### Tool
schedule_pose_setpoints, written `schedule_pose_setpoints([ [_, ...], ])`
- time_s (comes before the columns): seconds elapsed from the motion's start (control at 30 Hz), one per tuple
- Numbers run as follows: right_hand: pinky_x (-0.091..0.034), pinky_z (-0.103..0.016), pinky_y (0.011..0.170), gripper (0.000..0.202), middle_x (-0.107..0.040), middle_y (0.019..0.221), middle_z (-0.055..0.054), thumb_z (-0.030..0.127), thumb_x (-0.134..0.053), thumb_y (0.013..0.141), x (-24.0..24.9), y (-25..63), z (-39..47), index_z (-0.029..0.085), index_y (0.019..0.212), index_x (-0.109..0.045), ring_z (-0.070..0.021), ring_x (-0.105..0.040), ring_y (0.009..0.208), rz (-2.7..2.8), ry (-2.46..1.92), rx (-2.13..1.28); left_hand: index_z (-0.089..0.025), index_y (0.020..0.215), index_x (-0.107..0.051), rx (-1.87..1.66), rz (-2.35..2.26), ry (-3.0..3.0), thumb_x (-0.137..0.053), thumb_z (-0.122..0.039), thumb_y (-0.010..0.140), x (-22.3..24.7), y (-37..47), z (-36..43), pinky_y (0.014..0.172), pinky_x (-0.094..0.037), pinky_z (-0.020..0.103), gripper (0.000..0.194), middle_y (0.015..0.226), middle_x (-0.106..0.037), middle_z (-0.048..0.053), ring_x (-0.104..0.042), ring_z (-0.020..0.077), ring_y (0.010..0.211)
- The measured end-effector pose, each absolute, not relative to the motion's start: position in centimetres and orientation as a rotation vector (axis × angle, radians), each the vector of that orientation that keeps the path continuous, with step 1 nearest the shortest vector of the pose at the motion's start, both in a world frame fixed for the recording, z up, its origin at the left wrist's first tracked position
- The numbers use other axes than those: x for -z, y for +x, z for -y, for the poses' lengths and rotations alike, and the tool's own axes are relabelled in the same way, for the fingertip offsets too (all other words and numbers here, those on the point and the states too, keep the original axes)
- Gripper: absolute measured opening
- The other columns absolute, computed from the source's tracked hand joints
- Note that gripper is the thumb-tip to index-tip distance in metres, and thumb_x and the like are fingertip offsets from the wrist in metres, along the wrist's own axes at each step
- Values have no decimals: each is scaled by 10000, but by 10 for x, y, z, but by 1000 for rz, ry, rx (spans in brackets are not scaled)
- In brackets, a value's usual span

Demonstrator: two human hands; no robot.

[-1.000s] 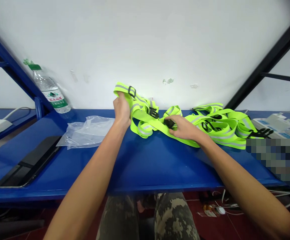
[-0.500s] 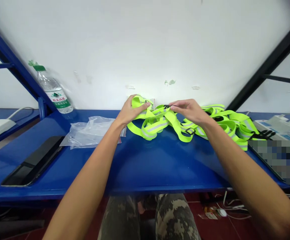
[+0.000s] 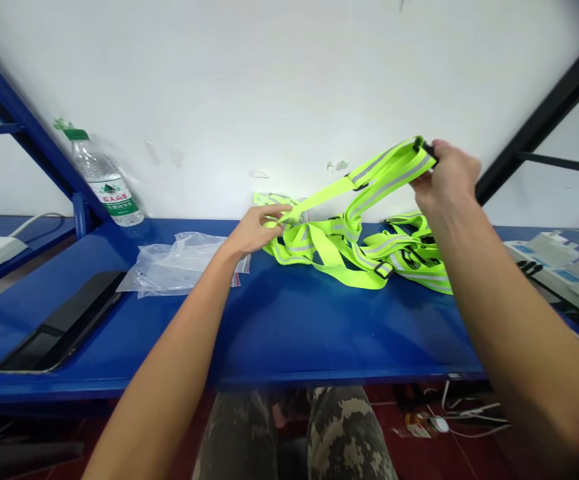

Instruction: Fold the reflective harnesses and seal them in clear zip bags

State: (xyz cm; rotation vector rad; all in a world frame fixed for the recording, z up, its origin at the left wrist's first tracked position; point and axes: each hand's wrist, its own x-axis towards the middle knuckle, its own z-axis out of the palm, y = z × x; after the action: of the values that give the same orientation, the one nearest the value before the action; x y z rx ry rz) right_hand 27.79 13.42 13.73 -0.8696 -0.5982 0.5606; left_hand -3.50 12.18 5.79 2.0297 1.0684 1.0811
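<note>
A tangle of neon yellow-green reflective straps (image 3: 369,260) with grey stripes and black buckles lies along the back of the blue table, against the wall. My right hand (image 3: 449,175) is raised above the pile, closed on the looped end of one reflective strap (image 3: 386,180) by a black plastic buckle (image 3: 425,151). That strap slants down taut to the left, toward my left hand (image 3: 259,230), whose fingers and thumb pinch it low over the heap. A black slider buckle (image 3: 384,269) shows at the front of the pile.
Clear zip bags (image 3: 174,263) lie left of my left hand, beside a black phone-like slab (image 3: 64,320). A water bottle (image 3: 112,183) leans at the back left. Slanted frame bars stand at both sides. White power strips (image 3: 559,267) sit at the right.
My right hand has moved up and to the right, lifting a strap's buckled end out of the pile. My left hand has shifted slightly lower, and the straps have been pulled about.
</note>
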Motion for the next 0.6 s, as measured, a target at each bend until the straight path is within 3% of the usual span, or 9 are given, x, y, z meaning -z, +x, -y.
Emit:
schedule_pose_setpoints([
  [0.1, -571, -289, 665, 160, -609, 866, 22, 183, -418, 924, -160, 289, -127, 284, 843, -512, -132, -653, 784, 582, -893, -401, -134, 1048, -750, -1379, -1029, 1870, -743, -344, 734, -56, -36, -129, 900, -516, 336, 378, 1104, -739, 112, -667, 237, 1029],
  [0.27, -565, -307, 645, 38, -624, 939, 7, 266, -492, 878, -152, 292, -128, 303, 873, -484, -177, -672, 896, 650, -1001, -332, -150, 903, -706, -1444, -832, 1318, -808, -487, 713, -61, -34, -126, 642, -542, 257, 400, 815, -745, 61, -683, 157, 707],
  [0.37, -544, -362, 616, 91, -648, 927, -38, 352, -540, 875, -121, 272, -130, 278, 918, -570, -194, -630, 789, 1103, -1218, -328, -164, 866, -678, -1394, -724, 1126, -748, -554, 775, -64, -32, -125, 631, -564, 272, 407, 732, -727, 50, -682, 160, 653],
  [0.43, -522, -375, 583, 103, -666, 853, -66, 308, -596, 840, -100, 248, -121, 210, 845, -626, -181, -603, 654, 1286, -1244, -353, -166, 866, -668, -1363, -690, 1033, -703, -574, 813, -65, -29, -124, 641, -577, 287, 413, 693, -715, 44, -683, 167, 637],
  [0.5, -522, -360, 677, 115, -688, 892, -82, 286, -702, 771, -85, 220, -104, 183, 764, -653, -187, -623, 723, 1441, -1234, -332, -168, 870, -660, -1335, -669, 966, -670, -575, 842, -68, -25, -121, 650, -581, 290, 408, 683, -709, 37, -690, 172, 648],
  [0.6, -494, -325, 747, 190, -704, 888, -83, 361, -654, 836, -76, 179, -71, 182, 781, -685, -209, -651, 826, 1927, -1249, -215, -174, 911, -658, -1283, -629, 931, -625, -577, 875, -73, -17, -114, 661, -578, 295, 406, 729, -719, 38, -707, 184, 703],
])
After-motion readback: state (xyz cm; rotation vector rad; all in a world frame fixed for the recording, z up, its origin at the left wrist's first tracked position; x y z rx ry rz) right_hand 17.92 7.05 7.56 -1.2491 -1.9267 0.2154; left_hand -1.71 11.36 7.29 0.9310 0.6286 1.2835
